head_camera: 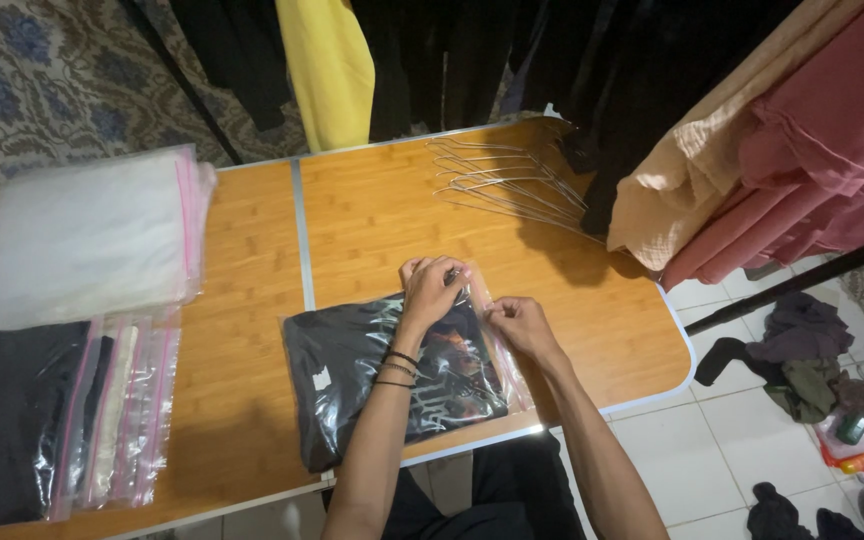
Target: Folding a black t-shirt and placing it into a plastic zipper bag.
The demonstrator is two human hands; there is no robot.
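Observation:
A clear zip bag (352, 385) with a pink seal strip lies on the wooden folding table (372, 215), holding a folded black printed garment. My left hand (432, 288) presses and pinches the bag's far right corner at the seal. My right hand (517, 322) pinches the same pink seal edge a little nearer to me. Dark bracelets ring my left wrist. Both hands sit at the bag's right side, fingers closed on the plastic.
A stack of bagged garments (62, 410) and a pile of empty clear bags (72, 235) lie on the table's left. Several wire hangers (502, 180) rest at the far edge. Hanging clothes (772, 130) crowd the back and right. Loose clothes (802, 350) lie on the tiled floor.

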